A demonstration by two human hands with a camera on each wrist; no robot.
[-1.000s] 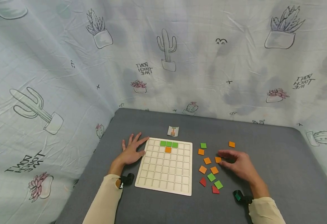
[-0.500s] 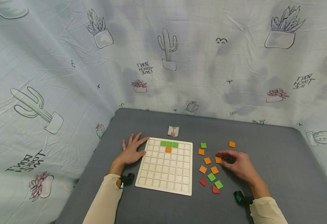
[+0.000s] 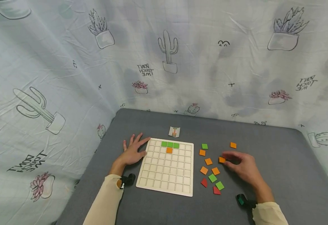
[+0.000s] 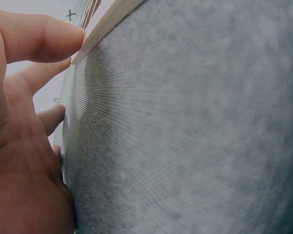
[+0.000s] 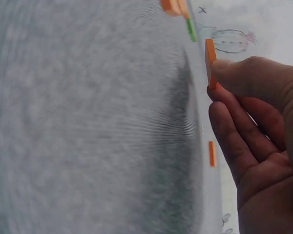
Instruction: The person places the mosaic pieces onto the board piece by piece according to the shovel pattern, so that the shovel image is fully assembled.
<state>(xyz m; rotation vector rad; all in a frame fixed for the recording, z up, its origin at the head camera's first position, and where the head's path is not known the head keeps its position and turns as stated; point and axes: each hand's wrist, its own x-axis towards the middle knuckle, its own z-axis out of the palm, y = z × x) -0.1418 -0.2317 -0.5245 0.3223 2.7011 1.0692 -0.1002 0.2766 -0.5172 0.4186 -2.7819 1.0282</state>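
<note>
A light wooden grid board (image 3: 164, 175) lies on the grey table. In its top row sit three green square tiles (image 3: 170, 144), with one orange square tile (image 3: 169, 150) below the middle one. My left hand (image 3: 130, 153) rests spread at the board's left side; in the left wrist view its thumb (image 4: 49, 38) touches the board's edge (image 4: 107, 24). To the right of the board, my right hand (image 3: 243, 164) pinches an orange square tile (image 3: 222, 160) between thumb and fingers. The right wrist view shows that orange tile (image 5: 210, 61) lifted off the table.
Loose orange tiles (image 3: 208, 161), green tiles (image 3: 212, 178) and two red tiles (image 3: 216, 190) with a slanted side lie between board and right hand. Another orange tile (image 3: 233, 145) lies beyond that hand. A small printed pattern card (image 3: 174, 132) lies behind the board. Patterned cloth (image 3: 197, 62) hangs behind the table.
My right hand has taken hold of an orange tile that was lying at its fingertips and moved it slightly right and up. My left hand has stayed in place.
</note>
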